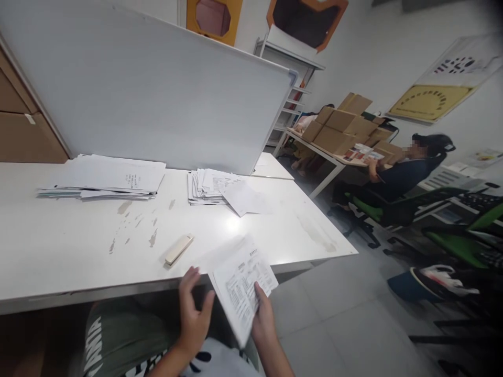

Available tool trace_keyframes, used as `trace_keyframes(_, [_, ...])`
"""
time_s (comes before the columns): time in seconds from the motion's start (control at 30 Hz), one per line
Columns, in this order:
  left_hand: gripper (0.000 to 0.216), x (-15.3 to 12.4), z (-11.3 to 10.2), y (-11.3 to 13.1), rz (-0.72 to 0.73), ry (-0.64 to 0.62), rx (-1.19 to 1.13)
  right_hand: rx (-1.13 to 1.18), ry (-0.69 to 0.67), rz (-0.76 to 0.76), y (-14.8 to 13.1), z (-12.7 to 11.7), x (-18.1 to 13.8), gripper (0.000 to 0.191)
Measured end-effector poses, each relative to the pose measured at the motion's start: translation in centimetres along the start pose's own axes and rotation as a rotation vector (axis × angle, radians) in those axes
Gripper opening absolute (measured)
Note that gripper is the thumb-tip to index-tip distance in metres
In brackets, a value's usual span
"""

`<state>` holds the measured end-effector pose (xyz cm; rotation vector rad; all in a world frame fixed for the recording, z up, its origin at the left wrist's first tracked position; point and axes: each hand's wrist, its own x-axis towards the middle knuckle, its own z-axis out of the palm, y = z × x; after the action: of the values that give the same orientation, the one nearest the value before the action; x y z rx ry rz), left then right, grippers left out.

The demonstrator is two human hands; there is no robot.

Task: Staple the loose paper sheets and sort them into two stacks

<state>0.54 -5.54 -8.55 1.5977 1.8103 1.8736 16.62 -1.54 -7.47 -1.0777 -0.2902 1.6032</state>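
My right hand (264,319) grips a sheaf of printed papers (245,283) by its right side, thumb on top, just off the front edge of the white table. The sheaf is tilted, and its fingers' far side is hidden beneath it. To its left, my left hand (194,311) is raised with thumb and fingers apart, holding nothing. A small cream-coloured stapler-like bar (179,250) lies on the table beyond my left hand. Farther back rests a stack of printed sheets (206,188), with loose sheets (249,199) fanned over its right side.
A larger paper pile (106,175) sits at the left of the white table (78,235). A whiteboard (157,89) stands along the back, beside cardboard boxes (29,136). At right, a seated person (404,170) works at another table with boxes (341,123). A bin (416,285) stands on the floor.
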Motion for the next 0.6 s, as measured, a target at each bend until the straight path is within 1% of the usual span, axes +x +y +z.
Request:
trace_keyframes(0.03, [0.048, -0.8, -0.1, 0.0, -0.214, 0.053, -0.092, 0.004, -0.001, -0.028, 0.3, 0.2, 0.0, 0.068])
trace_keyframes(0.07, [0.050, -1.4, -0.2, 0.1, -0.378, 0.059, -0.199, 0.002, -0.007, -0.065, 0.6, 0.6, 0.0, 0.069])
trace_keyframes(0.1, [0.053, -1.9, -0.2, 0.2, -0.474, 0.024, -0.310, -0.008, -0.017, -0.103, 0.8, 1.0, 0.1, 0.069])
trace_keyframes(0.13, [0.059, -2.2, -0.2, 0.4, -0.507, -0.030, -0.413, -0.025, -0.036, -0.132, 0.9, 1.6, 0.2, 0.070])
trace_keyframes(0.2, [0.072, -2.4, -0.1, 1.0, -0.471, -0.111, -0.558, -0.059, -0.077, -0.186, 0.8, 3.1, 0.2, 0.068])
trace_keyframes(0.27, [0.086, -2.0, -0.1, 1.9, -0.392, -0.150, -0.632, -0.066, -0.115, -0.255, 0.5, 5.0, 0.2, 0.066])
trace_keyframes(0.33, [0.092, -0.8, 0.0, 2.8, -0.337, -0.195, -0.628, -0.043, -0.145, -0.320, 0.0, 6.9, 0.4, 0.065])
trace_keyframes(0.37, [0.092, 0.1, 0.0, 3.1, -0.334, -0.235, -0.583, -0.031, -0.162, -0.339, -0.4, 7.7, 0.6, 0.064])
trace_keyframes(0.4, [0.087, 1.3, 0.0, 3.2, -0.353, -0.282, -0.513, -0.023, -0.184, -0.346, -0.8, 8.4, 1.0, 0.062])
trace_keyframes(0.47, [0.066, 4.4, -0.1, 3.0, -0.413, -0.366, -0.346, -0.008, -0.212, -0.347, -1.9, 9.3, 2.4, 0.057])
trace_keyframes(0.5, [0.058, 6.0, -0.2, 2.7, -0.421, -0.381, -0.287, -0.001, -0.222, -0.356, -2.7, 9.5, 3.4, 0.055])
trace_keyframes(0.53, [0.052, 7.7, -0.3, 2.2, -0.392, -0.390, -0.247, 0.010, -0.201, -0.381, -3.6, 9.4, 4.6, 0.053])
trace_keyframes(0.57, [0.049, 9.2, -0.5, 1.8, -0.309, -0.428, -0.221, 0.017, -0.195, -0.428, -4.5, 9.2, 5.8, 0.053])
trace_keyframes(0.6, [0.047, 10.5, -0.6, 1.3, -0.228, -0.464, -0.203, 0.018, -0.188, -0.512, -5.4, 8.8, 7.0, 0.055])
